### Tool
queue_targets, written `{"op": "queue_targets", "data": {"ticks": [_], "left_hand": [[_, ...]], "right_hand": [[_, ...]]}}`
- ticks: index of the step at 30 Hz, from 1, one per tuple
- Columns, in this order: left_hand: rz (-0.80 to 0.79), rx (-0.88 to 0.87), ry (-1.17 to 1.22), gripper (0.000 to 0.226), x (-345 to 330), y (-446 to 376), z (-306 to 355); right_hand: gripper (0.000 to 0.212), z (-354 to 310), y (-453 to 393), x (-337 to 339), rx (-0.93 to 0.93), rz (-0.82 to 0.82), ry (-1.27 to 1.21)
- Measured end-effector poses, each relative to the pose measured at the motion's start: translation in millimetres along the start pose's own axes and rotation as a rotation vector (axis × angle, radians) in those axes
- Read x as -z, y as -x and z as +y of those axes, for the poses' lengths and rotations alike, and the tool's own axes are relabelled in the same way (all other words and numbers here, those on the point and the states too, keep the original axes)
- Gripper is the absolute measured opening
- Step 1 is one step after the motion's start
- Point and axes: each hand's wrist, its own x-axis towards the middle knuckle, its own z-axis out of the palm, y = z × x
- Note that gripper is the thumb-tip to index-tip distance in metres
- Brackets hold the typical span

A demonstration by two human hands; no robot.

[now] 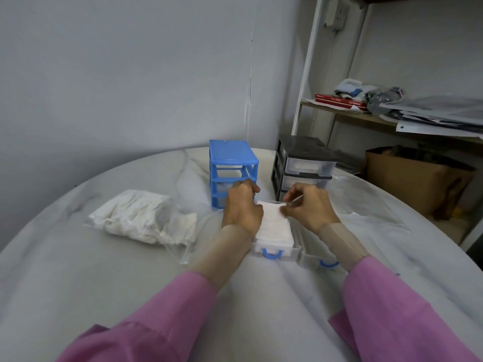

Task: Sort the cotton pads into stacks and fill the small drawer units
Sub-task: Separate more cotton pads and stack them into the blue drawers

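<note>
A stack of white cotton pads (275,229) lies in a clear drawer with a blue handle (271,253) in front of me. My left hand (241,209) curls over the stack's left edge. My right hand (307,207) pinches the far right corner of the top pad. A second clear drawer (317,261) sits just to the right. The blue drawer unit (232,163) stands behind my left hand, its top slot without a drawer. The black drawer unit (303,163) stands behind my right hand with its drawers in. A clear bag of loose cotton pads (142,216) lies to the left.
The round table (78,270) wears a white cloth under clear plastic. At the right stand a white shelf (366,118) with books and papers and a cardboard box (415,178) on the floor. The wall is close behind the units.
</note>
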Motion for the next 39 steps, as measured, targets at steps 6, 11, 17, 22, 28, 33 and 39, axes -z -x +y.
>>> {"op": "queue_targets", "data": {"ticks": [6, 11, 17, 22, 28, 33, 39], "left_hand": [[-0.148, -0.188, -0.162, 0.038, 1.4, 19.8, 9.3], [-0.409, -0.314, -0.467, 0.051, 2.4, 34.6, -6.5], [-0.518, -0.231, -0.523, 0.05, 4.3, 36.4, -8.4], [-0.529, -0.231, -0.516, 0.049, 3.8, 35.6, -8.6], [-0.411, -0.226, -0.263, 0.046, 19.2, 37.3, 3.6], [-0.193, -0.258, -0.173, 0.039, 50.3, 44.5, 9.1], [-0.08, -0.227, -0.241, 0.038, 111.0, 46.0, -22.5]], "right_hand": [[0.037, -19.6, 22.9, 7.8, 0.097, -0.024, 0.204], [0.057, -15.5, 47.7, 1.2, 0.14, -0.369, 0.471], [0.051, -9.2, 49.4, -4.4, 0.107, -0.453, 0.543], [0.05, -9.3, 48.8, -5.8, 0.099, -0.458, 0.55], [0.048, -18.7, 48.9, 2.9, 0.102, -0.344, 0.458], [0.034, -34.9, 59.6, 5.9, 0.227, -0.128, 0.267], [0.019, -66.1, 65.6, -18.2, 0.257, -0.261, -0.081]]}}
